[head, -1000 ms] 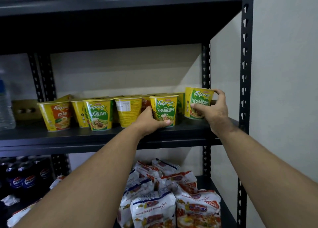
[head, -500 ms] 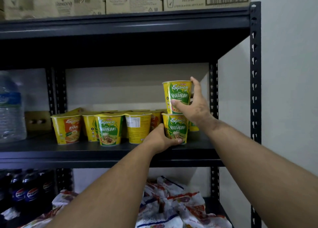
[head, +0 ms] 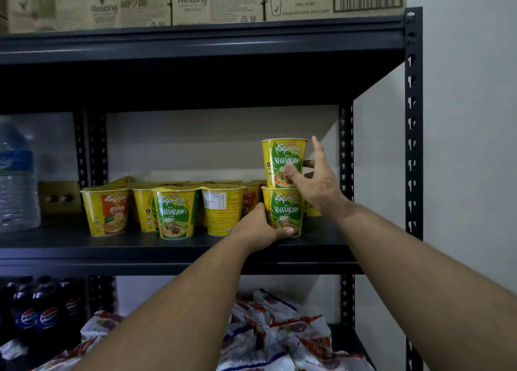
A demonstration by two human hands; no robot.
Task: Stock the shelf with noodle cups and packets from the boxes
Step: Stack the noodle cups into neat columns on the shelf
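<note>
My left hand (head: 261,228) covers the bottom corner of the lower cup (head: 285,212), and the cups (head: 251,195) in the back rows are mostly blocked. The water bottle (head: 15,180) is blurry and cut off, and the packets (head: 279,340) run off the bottom edge.

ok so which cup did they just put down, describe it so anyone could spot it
On the middle shelf, go to the row's right end. It is the top Vegetarian cup, stacked on another at the right hand; every other cup sits on the shelf itself.

Left hand (head: 258,229) steadies bottom cup (head: 284,211); right hand (head: 316,184) touches stacked cup (head: 282,161).
</note>
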